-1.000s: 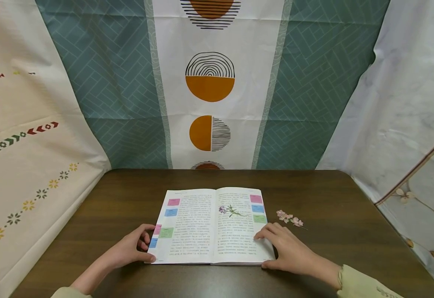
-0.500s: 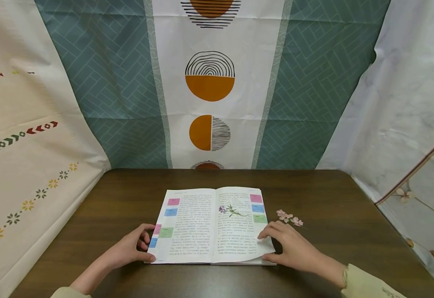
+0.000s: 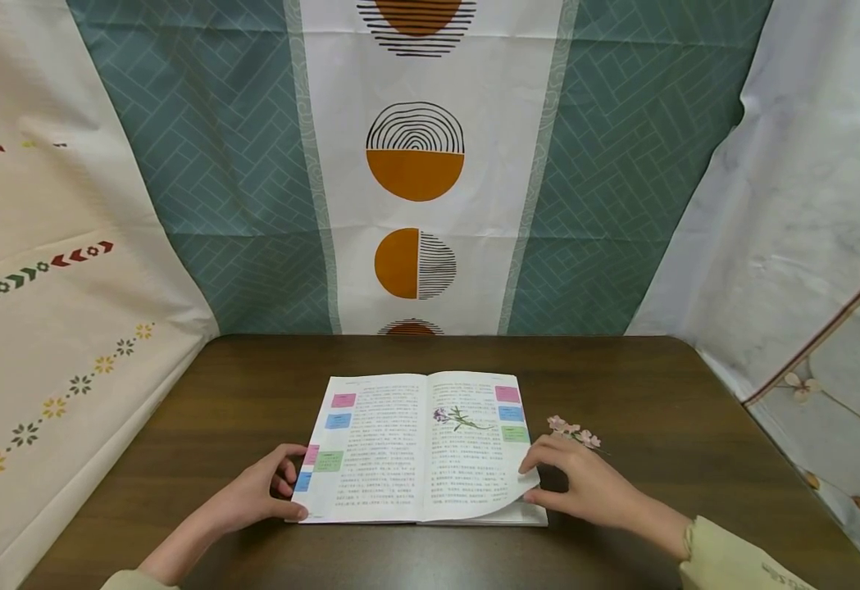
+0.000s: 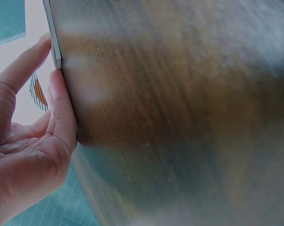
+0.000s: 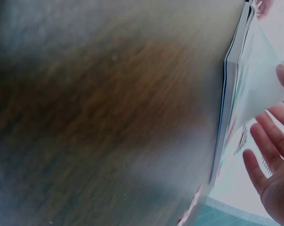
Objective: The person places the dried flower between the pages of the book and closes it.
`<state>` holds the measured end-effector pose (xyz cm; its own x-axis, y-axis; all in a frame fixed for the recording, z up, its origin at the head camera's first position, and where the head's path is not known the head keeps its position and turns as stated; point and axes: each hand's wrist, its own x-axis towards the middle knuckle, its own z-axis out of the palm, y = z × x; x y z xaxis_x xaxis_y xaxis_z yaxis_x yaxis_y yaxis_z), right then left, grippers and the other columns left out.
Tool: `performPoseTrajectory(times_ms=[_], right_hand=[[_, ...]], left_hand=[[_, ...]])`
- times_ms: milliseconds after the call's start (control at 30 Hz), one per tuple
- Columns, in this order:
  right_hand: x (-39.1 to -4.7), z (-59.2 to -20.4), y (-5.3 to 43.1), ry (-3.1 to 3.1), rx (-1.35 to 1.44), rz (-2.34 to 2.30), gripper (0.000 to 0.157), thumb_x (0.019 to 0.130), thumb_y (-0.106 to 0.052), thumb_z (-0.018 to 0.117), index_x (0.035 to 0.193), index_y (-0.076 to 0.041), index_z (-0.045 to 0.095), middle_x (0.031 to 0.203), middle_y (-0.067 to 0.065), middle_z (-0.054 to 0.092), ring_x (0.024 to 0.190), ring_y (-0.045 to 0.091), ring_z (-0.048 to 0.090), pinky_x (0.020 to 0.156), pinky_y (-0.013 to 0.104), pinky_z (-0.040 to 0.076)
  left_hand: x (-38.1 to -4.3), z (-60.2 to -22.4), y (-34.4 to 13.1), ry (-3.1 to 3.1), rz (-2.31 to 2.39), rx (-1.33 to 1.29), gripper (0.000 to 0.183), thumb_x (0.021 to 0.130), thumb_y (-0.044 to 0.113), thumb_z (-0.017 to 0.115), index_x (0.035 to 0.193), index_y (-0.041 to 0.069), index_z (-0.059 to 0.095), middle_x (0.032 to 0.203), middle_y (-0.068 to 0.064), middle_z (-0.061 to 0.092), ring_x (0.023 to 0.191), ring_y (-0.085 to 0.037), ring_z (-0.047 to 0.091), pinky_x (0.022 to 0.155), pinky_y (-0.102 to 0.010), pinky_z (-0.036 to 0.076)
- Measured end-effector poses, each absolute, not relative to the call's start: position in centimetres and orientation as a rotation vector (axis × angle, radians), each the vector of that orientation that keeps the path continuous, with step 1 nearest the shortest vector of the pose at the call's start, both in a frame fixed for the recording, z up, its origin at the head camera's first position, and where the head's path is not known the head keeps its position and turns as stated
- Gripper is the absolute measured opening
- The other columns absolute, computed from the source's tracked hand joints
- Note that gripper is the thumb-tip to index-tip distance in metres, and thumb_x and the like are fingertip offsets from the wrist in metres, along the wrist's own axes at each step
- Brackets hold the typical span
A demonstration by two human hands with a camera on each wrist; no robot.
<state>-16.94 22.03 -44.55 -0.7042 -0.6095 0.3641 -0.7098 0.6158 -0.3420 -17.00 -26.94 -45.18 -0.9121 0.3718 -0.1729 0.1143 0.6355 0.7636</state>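
An open book (image 3: 378,492) with printed pages and coloured sticky tabs lies flat on the table. My left hand (image 3: 263,487) holds its lower left corner, the thumb (image 4: 31,56) on the page and the curled fingers along the side edge. At the lower right, my right hand (image 3: 577,483) pinches the corner of the top page (image 5: 262,80) between thumb and forefinger. That corner curls upward, baring the white leaf beneath. The right wrist view shows the other fingers (image 5: 269,146) spread. A purple flower sprig (image 3: 459,418) lies on the right page.
A pink blossom sprig (image 3: 573,430) lies on the brown table (image 3: 621,385) right of the book, partly behind my right hand. Patterned cloth (image 3: 252,164) hangs behind the table, and pale fabric (image 3: 68,393) flanks the left side.
My right hand has drawn slightly right and lifted the lower right page corner, which lay flat before. The left hand and both sprigs stay put.
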Motion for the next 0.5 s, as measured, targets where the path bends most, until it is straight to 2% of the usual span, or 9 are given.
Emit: performPoseTrajectory(times_ms=[33,100,200,267,300,400,500], right_hand=[[-17.0,-44.6,22.1,-2.623,1.098,0.708,0.022,0.084,-0.039,0.078,0.099,-0.031,0.065,0.102,-0.022,0.059,0.095,0.0,0.056,0.083,0.022,0.05],[-17.3,-44.7,22.3,-2.608,1.117,0.737,0.022,0.084,-0.035,0.079,0.099,-0.03,0.064,0.101,-0.022,0.06,0.096,0.0,0.057,0.095,0.016,0.045],[-17.8,-44.8,22.4,-2.595,1.142,0.782,0.025,0.082,-0.028,0.081,0.099,-0.03,0.064,0.101,-0.021,0.061,0.099,0.003,0.059,0.112,0.008,0.025],[-18.1,-44.7,22.5,-2.608,1.133,0.81,0.027,0.081,-0.023,0.082,0.1,-0.03,0.063,0.102,-0.021,0.062,0.104,0.005,0.059,0.116,0.007,0.013],[-18.3,-44.6,22.6,-2.616,1.123,0.817,0.028,0.081,-0.021,0.081,0.1,-0.03,0.064,0.103,-0.021,0.062,0.105,0.006,0.059,0.114,0.011,0.023],[-18.9,-44.4,22.8,-2.623,1.098,0.841,0.03,0.08,-0.016,0.081,0.102,-0.029,0.065,0.105,-0.019,0.063,0.107,0.006,0.057,0.101,0.021,0.043],[-19.6,-44.3,22.9,-2.608,1.101,0.855,0.029,0.081,-0.012,0.08,0.102,-0.026,0.067,0.106,-0.015,0.065,0.102,0.003,0.056,0.084,0.029,0.052]], left_hand=[[-17.0,-45.2,-26.9,2.544,1.158,0.391,0.084,0.075,0.021,0.086,0.14,-0.002,0.038,0.1,-0.009,0.048,0.085,-0.013,0.051,0.072,-0.02,0.042],[-17.0,-45.2,-26.9,2.545,1.158,0.392,0.085,0.075,0.021,0.086,0.14,-0.002,0.038,0.1,-0.008,0.048,0.085,-0.013,0.051,0.072,-0.02,0.043],[-17.0,-45.2,-26.9,2.543,1.162,0.393,0.085,0.075,0.021,0.086,0.14,-0.003,0.038,0.1,-0.008,0.048,0.085,-0.013,0.051,0.072,-0.02,0.042],[-17.0,-45.2,-26.9,2.543,1.162,0.393,0.085,0.075,0.021,0.086,0.14,-0.003,0.038,0.099,-0.009,0.048,0.085,-0.013,0.051,0.072,-0.02,0.042],[-17.0,-45.2,-26.9,2.544,1.161,0.393,0.085,0.075,0.021,0.086,0.14,-0.003,0.038,0.099,-0.009,0.048,0.085,-0.013,0.051,0.072,-0.02,0.042],[-17.0,-45.2,-26.9,2.541,1.162,0.388,0.085,0.075,0.021,0.086,0.14,-0.003,0.038,0.099,-0.009,0.048,0.086,-0.015,0.051,0.072,-0.02,0.042],[-17.0,-45.1,-26.9,2.538,1.16,0.379,0.085,0.075,0.021,0.086,0.141,-0.003,0.038,0.1,-0.009,0.048,0.086,-0.016,0.051,0.072,-0.02,0.042]])
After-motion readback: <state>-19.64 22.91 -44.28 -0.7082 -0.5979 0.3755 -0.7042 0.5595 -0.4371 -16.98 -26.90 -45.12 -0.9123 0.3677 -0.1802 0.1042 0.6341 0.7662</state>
